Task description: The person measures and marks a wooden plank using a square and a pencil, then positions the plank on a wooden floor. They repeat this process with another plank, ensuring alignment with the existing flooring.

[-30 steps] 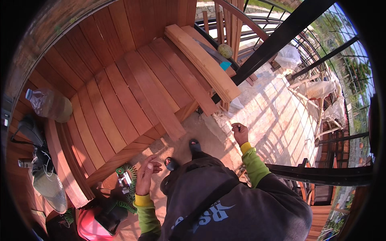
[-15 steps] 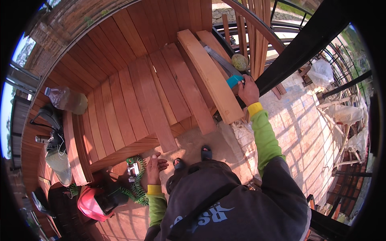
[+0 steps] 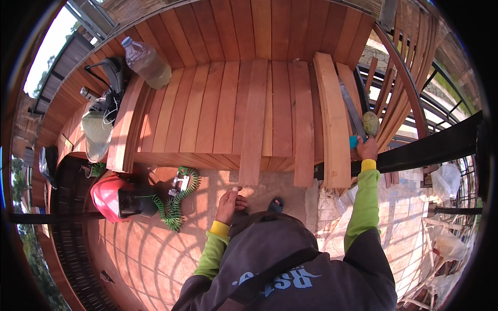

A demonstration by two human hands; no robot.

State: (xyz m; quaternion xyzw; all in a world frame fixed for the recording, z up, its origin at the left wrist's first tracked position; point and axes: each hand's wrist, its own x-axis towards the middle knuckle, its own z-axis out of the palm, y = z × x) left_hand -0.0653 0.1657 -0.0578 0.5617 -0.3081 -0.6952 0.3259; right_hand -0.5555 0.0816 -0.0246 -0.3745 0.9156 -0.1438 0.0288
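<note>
Far left, a shiny, rounded red plastic shell (image 3: 110, 198) sits low on the floor. Just above it, a stack of long reddish-brown boards (image 3: 126, 127) flanks the slatted red-brown wooden desk (image 3: 210, 106), and beside that stack a clear plastic bottle with a blue cap (image 3: 149, 65) leans at a tilt. Down on the floor, here's a coiled green hose (image 3: 173, 220)! Now the left hand (image 3: 230, 206): nothing in it, fingers loosely apart, just below the near end of a loose flat reddish board (image 3: 253, 124) jutting over the desk's front edge. Along to a second reddish board (image 3: 303, 129), jutting out too, then a paler, thicker bundle of boards (image 3: 333, 124). And there's the long, grey-bladed saw with a turquoise handle (image 3: 353, 141), lying right of that bundle! The right hand (image 3: 368, 150) is at that handle, fingers bent; whether they wrap it, I cannot tell. Just above, a rounded yellow-green object (image 3: 371, 123).
</note>
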